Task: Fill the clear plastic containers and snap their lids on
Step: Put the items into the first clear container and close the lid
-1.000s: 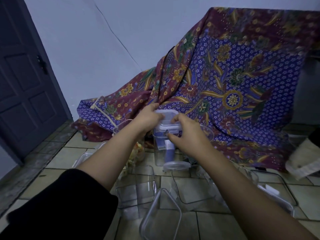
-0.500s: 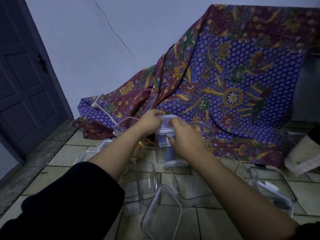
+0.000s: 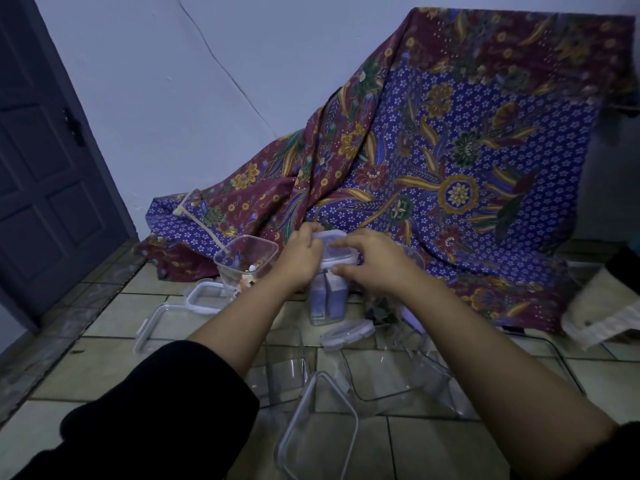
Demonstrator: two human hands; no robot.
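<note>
I am not finding any words, numbers or brand marks that can be read here. The tall container [image 3: 327, 299] I am looking at is showing pale panels inside that might be packets, but any print on them is too blurred to make out. The batik cloth [image 3: 450, 161] is carrying only flower patterns.

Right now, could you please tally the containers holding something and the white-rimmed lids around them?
Filled containers: 3 (tall container, open container, rear container)
Clearly loose floor lids: 3 (small lid, large lid, round lid)
Lid being fitted: 1 (fitted lid)
Total: 7
</note>
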